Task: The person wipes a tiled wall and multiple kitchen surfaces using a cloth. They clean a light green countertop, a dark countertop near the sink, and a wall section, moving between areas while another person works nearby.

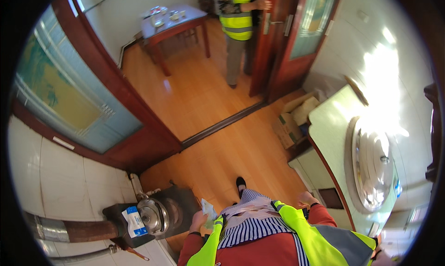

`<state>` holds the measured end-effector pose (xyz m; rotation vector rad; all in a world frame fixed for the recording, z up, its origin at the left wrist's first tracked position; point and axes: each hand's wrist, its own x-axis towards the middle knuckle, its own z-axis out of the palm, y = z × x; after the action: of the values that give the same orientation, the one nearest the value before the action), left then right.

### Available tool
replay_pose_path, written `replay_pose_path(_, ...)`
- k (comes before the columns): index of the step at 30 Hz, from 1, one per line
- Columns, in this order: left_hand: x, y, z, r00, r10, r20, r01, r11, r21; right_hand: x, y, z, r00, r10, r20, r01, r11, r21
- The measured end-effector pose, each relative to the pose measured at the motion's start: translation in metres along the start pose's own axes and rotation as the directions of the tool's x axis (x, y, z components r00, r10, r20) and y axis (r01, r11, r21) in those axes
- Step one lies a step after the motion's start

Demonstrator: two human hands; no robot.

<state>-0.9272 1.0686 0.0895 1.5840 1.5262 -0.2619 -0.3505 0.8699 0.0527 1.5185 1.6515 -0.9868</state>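
Observation:
My left hand [199,220] holds a crumpled whitish cloth or wipe [208,210] in its fingers, low in the view and beside the stove. On the black stove top [189,196] stands a shiny metal kettle [153,216], with a blue and white packet [134,222] lying just left of it. My right hand [307,199] hangs near the front of the counter cabinet with its fingers curled; nothing can be seen in it. A large round metal lid [373,165] covers a pot or pan on the pale green counter [328,116].
A person in a yellow vest [237,22] stands beyond the floor track [222,125], one hand on a red sliding door [260,57]. A table with dishes [180,33] is behind. A cardboard box [286,130] sits by the counter. A stovepipe [90,231] runs left from the stove.

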Motion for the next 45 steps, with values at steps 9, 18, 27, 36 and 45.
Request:
replay_pose_path(9, 0.113, 0.018, -0.048, 0.995, -0.081, -0.063, 0.077, 0.996, -0.054, 0.103, 0.037, -0.137, 0.910, 0.374, 0.178, -0.260, 0.180, 0.949)
replay_pose_path(18, 0.249, 0.122, -0.197, 0.967, -0.177, -0.186, 0.150, 0.978, -0.147, 0.201, 0.089, -0.386, 0.944, 0.331, 0.014, -0.063, 0.136, 0.989)
replay_pose_path(27, 0.374, 0.169, -0.319, 0.981, -0.063, -0.182, 0.046, 0.994, -0.099, 0.349, 0.106, -0.561, 0.944, 0.031, -0.330, 0.233, 0.645, 0.727)
replay_pose_path(36, 0.489, 0.204, -0.458, 0.995, 0.044, -0.090, -0.032, 0.991, 0.131, 0.369, 0.037, -0.651, 0.958, 0.245, -0.151, -0.005, 0.540, 0.842)
replay_pose_path(45, 0.551, 0.188, -0.507, 0.997, -0.013, -0.070, 0.019, 0.996, 0.091, 0.392, 0.027, -0.710, 0.942, 0.324, 0.084, -0.222, 0.420, 0.880)
